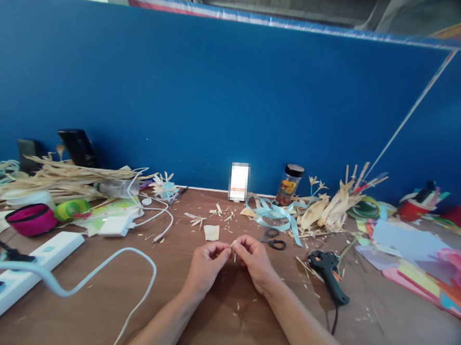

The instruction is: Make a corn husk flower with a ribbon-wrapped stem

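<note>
At the lower left a smooth pale cable loops over a long, hard-edged white power strip, while wood-toned tabletop spreads between the forearms. Just below the centre of the frame, the left hand and right hand meet almost tip to tip, each pinching a tiny pale strip between thumb and forefinger; much of it is hidden by the fingers. The brown surface gives the left wrist room out to the cable's bend, and the right wrist room out to the matte black glue gun, which lies at a slant in the lower right. Just beyond the fingertips are a flat, squarish cream piece and dark-handled scissors. Farther up, glossy light-blue ribbon curls in loose loops beside dry, papery husks, and a clear jar with a black lid leans behind them. Stringy, fibrous stalks heap at the middle left. A flat blue partition bounds the table's far edge.
</note>
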`<move>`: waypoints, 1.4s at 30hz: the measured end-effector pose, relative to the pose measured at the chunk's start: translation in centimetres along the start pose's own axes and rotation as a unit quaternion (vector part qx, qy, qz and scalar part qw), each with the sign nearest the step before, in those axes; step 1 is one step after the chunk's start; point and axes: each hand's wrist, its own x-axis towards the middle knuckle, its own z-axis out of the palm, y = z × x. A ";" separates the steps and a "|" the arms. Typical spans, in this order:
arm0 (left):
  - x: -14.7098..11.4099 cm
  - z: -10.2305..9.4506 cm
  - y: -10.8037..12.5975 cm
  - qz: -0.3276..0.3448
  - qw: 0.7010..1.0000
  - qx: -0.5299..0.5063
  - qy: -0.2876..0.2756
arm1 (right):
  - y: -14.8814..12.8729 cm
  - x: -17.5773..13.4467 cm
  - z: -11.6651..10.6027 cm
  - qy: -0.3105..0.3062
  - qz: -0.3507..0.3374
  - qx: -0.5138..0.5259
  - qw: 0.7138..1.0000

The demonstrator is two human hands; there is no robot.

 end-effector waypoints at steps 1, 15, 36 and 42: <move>0.0 0.0 -0.1 0.002 1.000 0.003 -0.002 | 0.0 0.0 0.0 -0.002 -0.008 -0.014 1.000; 0.0 0.3 -0.3 -0.038 0.993 -0.102 -0.045 | -0.5 -0.3 0.1 -0.003 -0.067 -0.073 0.995; 0.1 0.3 -1.0 -0.042 0.992 -0.116 -0.021 | -1.4 0.6 -0.3 0.041 -0.065 -0.080 0.994; 0.0 0.3 -0.7 -0.059 0.991 -0.118 -0.018 | -4.7 1.9 -3.3 0.068 -0.092 -0.288 0.951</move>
